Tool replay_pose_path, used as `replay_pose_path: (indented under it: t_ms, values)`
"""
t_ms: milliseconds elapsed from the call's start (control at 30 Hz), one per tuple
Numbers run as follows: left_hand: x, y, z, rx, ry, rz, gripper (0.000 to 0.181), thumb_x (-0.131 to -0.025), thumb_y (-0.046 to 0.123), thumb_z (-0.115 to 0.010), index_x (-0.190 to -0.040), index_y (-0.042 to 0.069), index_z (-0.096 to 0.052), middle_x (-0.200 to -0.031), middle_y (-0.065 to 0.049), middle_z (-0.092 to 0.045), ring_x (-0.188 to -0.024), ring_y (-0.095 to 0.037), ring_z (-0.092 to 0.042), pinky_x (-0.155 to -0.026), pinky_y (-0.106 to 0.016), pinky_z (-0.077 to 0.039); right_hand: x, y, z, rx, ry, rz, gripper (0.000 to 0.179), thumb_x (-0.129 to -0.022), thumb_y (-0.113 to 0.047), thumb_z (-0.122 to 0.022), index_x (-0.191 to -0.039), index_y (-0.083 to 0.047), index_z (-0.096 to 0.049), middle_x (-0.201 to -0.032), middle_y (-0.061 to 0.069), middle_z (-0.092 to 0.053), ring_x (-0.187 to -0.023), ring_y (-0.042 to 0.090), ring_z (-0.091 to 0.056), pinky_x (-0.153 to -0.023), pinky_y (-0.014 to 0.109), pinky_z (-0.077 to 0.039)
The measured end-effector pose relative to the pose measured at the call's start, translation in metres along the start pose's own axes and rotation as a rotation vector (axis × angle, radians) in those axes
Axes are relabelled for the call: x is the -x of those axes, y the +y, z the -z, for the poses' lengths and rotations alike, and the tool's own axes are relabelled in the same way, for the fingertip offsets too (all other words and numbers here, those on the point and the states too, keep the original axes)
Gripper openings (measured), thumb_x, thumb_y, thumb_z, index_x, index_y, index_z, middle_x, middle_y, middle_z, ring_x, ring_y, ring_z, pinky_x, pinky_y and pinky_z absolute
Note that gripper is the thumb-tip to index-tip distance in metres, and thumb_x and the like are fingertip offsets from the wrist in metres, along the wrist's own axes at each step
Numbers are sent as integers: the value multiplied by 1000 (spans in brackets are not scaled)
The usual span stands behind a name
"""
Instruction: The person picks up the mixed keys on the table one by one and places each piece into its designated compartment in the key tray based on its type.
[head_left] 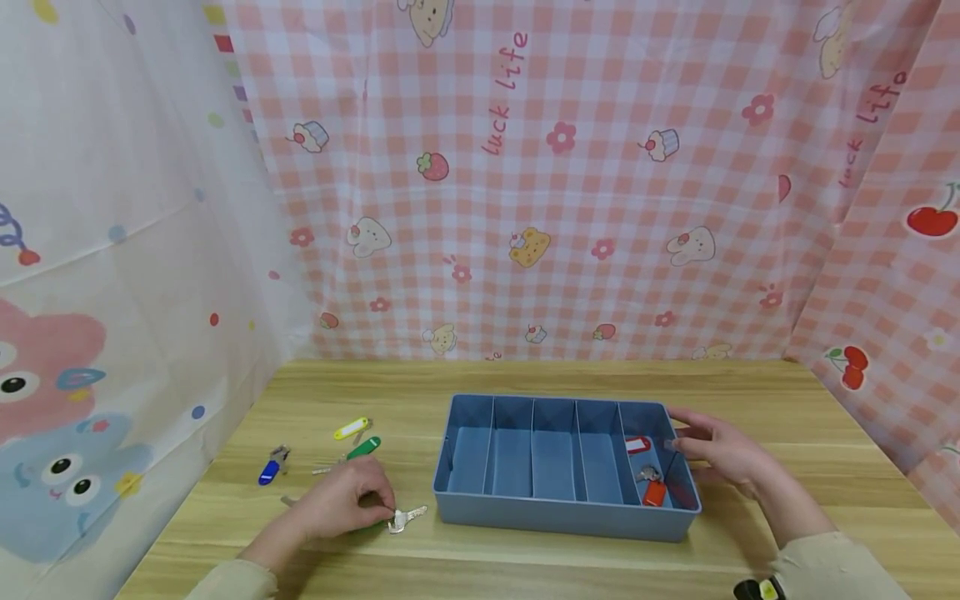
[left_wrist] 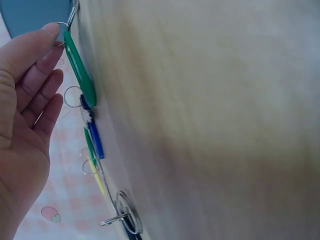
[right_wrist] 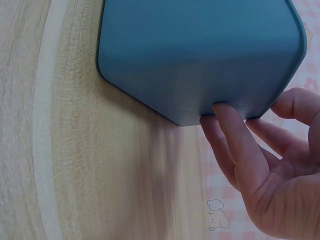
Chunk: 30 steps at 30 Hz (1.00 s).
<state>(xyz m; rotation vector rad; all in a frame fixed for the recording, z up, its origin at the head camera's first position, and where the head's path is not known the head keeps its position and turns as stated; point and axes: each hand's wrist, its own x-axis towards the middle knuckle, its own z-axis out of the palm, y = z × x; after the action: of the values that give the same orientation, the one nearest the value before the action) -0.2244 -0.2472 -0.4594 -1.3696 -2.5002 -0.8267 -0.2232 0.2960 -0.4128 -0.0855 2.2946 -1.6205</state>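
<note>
My left hand (head_left: 341,500) pinches the ring of a green-tagged key set between thumb and fingertips. Its silver keys (head_left: 407,519) lie low over the table in the head view; its green tag (left_wrist: 80,70) hangs below the fingers in the left wrist view. At the blue-grey divided box (head_left: 566,515), my right hand (head_left: 723,450) grips the right end wall, fingers on the outside (right_wrist: 235,135) and thumb at the rim. The box's rightmost compartment holds a red-framed tag (head_left: 638,445) and an orange-red tag (head_left: 654,493) with a key (head_left: 647,474).
Left of the box, a yellow-tagged key (head_left: 352,428), a green-tagged key (head_left: 364,447) and a blue-tagged key set (head_left: 269,472) lie on the wooden table (head_left: 405,379). Another key (head_left: 288,501) shows partly behind my left wrist. A checked cloth (head_left: 480,208) hangs behind.
</note>
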Motion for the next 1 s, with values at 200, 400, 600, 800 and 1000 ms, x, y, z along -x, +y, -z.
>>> replay_pose_path:
  t_ms: [200, 400, 600, 800, 1000]
  values:
    - [-4, 1, 6, 62, 8, 32, 21, -77, 2, -83, -80, 20, -72, -83, 17, -63, -77, -4, -56, -75, -28, -47, 1, 1, 1, 0, -3, 0, 65, -101, -8, -51, -154, 6, -17, -144, 43, -28, -118, 45, -53, -89, 54, -51]
    - [-9, 4, 12, 25, 22, 59, 21, -78, 4, -82, -80, 22, -73, -83, 19, -63, -80, -3, -54, -74, -28, -47, 1, 1, 1, 1, -6, 0, 64, -101, -8, -51, -154, 6, -16, -143, 42, -31, -116, 43, -55, -88, 54, -52]
    - [-14, 9, 16, 27, 73, 53, 26, -76, -1, -82, -80, 23, -71, -82, 16, -63, -80, -5, -54, -73, -27, -47, 1, 2, 1, -8, -8, 3, 65, -101, -8, -52, -154, 6, -16, -144, 43, -29, -117, 44, -54, -88, 54, -52]
    - [-17, 9, 18, 18, 81, 85, 26, -78, 2, -82, -80, 24, -71, -83, 18, -61, -81, -5, -55, -75, -29, -48, 0, 1, 1, -11, -1, 0, 65, -101, -8, -52, -154, 6, -17, -145, 43, -28, -119, 45, -52, -89, 55, -51]
    - [-22, 5, 20, -29, 128, 3, 27, -75, 1, -84, -78, 24, -70, -81, 18, -62, -80, -5, -57, -77, -30, -48, 0, 0, 0, -9, 3, -3, 64, -101, -8, -52, -154, 6, -18, -144, 42, -30, -118, 44, -53, -89, 55, -51]
